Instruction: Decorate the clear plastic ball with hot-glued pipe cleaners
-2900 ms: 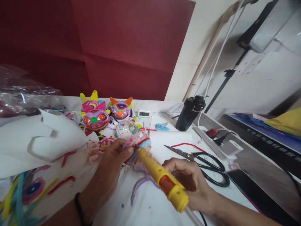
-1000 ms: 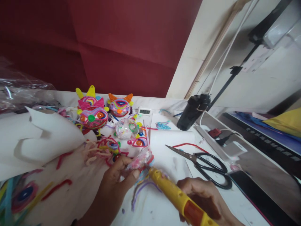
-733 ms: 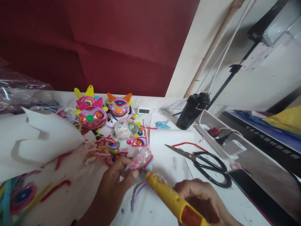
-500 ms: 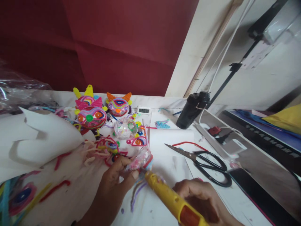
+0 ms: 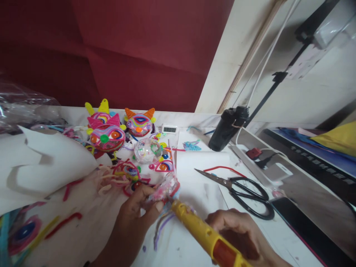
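Observation:
My left hand (image 5: 136, 209) pinches a small clear ball wrapped in pink, red and blue pipe-cleaner strands (image 5: 166, 187), held low over the white table (image 5: 194, 185). My right hand (image 5: 239, 237) grips a yellow pen-shaped glue gun with an orange window (image 5: 204, 233). Its tip touches the underside of the ball, next to my left thumb. A purple pipe cleaner (image 5: 161, 226) lies on the table just under the ball.
Black scissors (image 5: 244, 191) lie right of the ball beside a red wire. Three finished colourful ball faces (image 5: 107, 137) and a clear ball (image 5: 148, 150) stand behind. A black bottle (image 5: 226, 128), a power strip (image 5: 258, 163), a small digital timer (image 5: 169, 129) and curled white paper (image 5: 41, 163) surround the work.
Since the earliest frame both hands have lowered the ball and glue gun toward the table. Over the last second they have barely moved; the view has shifted slightly.

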`<state>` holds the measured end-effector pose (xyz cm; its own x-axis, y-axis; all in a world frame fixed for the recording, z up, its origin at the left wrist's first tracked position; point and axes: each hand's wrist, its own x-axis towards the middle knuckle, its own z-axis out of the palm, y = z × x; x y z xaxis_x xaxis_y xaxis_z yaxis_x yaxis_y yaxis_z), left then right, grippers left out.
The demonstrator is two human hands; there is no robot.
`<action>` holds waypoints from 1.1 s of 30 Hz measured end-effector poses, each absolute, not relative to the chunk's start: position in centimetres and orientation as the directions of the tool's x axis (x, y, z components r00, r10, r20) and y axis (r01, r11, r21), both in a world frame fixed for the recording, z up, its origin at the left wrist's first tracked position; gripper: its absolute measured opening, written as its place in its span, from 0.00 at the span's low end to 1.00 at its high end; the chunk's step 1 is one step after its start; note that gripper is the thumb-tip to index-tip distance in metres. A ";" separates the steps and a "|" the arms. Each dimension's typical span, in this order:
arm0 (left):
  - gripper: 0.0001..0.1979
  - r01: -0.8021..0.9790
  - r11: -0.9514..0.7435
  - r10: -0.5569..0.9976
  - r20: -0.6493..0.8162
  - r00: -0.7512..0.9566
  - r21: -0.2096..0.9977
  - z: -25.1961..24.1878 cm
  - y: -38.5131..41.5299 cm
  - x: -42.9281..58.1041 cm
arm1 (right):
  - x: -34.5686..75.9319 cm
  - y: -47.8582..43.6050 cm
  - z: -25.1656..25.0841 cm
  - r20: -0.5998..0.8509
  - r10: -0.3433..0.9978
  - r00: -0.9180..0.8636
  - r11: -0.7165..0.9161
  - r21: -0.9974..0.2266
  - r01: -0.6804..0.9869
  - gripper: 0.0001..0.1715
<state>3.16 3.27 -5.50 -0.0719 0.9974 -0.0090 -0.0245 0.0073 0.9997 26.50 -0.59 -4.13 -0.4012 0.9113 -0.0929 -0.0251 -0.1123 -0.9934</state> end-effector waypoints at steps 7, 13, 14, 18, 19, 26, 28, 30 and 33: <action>0.06 -0.016 0.021 0.997 -0.022 -0.074 1.000 -5.3 3.3 3.2 | 26.5 -0.3 -4.0 -0.104 0.914 -0.392 -0.128 -0.991 -0.035 0.16; 0.05 -0.010 0.024 0.997 -0.025 -0.074 1.000 -5.1 3.1 3.2 | 26.3 -0.2 -3.2 -0.101 0.906 -0.411 -0.119 -0.993 -0.019 0.15; 0.05 -0.012 0.025 0.997 -0.026 -0.077 1.000 -5.1 3.1 3.2 | 26.3 -0.2 -3.1 -0.100 0.907 -0.408 -0.117 -0.993 -0.016 0.15; 0.06 -0.035 0.021 0.995 -0.025 -0.099 0.999 -5.3 3.2 3.2 | 26.4 -0.1 -2.9 -0.135 0.903 -0.407 -0.147 -0.989 0.000 0.16; 0.06 -0.042 0.017 0.995 -0.021 -0.102 0.999 -5.4 3.2 3.2 | 26.5 -0.1 -3.0 -0.148 0.902 -0.406 -0.158 -0.987 0.009 0.16; 0.05 -0.039 -0.015 0.996 0.011 -0.084 0.999 -5.6 3.4 3.2 | 26.8 -0.2 -3.4 -0.133 0.905 -0.405 -0.135 -0.991 0.024 0.16; 0.04 -0.035 -0.021 0.997 0.018 -0.073 0.999 -5.6 3.4 3.1 | 26.5 -0.4 -3.5 -0.121 0.906 -0.406 -0.128 -0.992 0.009 0.15; 0.04 -0.035 -0.023 0.998 0.021 -0.058 0.999 -5.6 3.4 3.1 | 26.4 -0.5 -3.7 -0.100 0.909 -0.405 -0.110 -0.994 -0.001 0.15; 0.06 -0.021 -0.006 0.999 0.005 -0.036 1.000 -5.6 3.3 3.0 | 26.3 -0.6 -3.8 -0.059 0.915 -0.400 -0.072 -0.997 -0.015 0.15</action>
<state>3.00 3.27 -5.62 -0.0358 0.9993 0.0054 -0.0209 -0.0061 0.9998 26.28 -0.64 -3.81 -0.4000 0.9146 -0.0594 -0.0155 -0.0716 -0.9973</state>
